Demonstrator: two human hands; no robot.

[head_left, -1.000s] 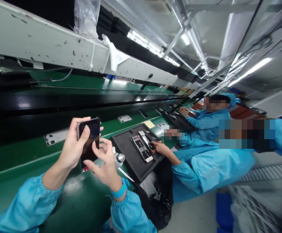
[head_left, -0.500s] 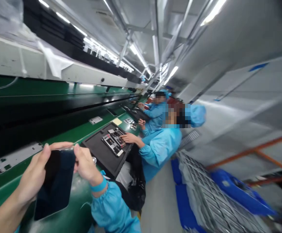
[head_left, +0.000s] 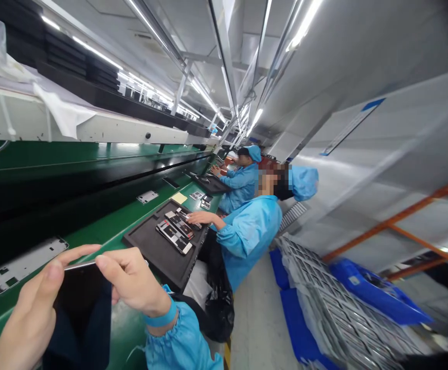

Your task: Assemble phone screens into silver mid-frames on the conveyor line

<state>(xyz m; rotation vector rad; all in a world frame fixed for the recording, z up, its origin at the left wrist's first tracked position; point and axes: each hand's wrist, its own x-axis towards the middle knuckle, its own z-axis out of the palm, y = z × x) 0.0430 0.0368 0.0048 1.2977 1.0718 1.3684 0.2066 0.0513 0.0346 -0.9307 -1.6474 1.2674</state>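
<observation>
The dark-screened phone (head_left: 80, 318) is at the lower left of the frame, between my hands: my left hand (head_left: 29, 316) grips its left side, my right hand (head_left: 133, 280) its top right corner. Near centre lies a black tray (head_left: 143, 239).

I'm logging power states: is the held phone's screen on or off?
Off, it seems: the phone's visible face is dark, with nothing lit.
</observation>
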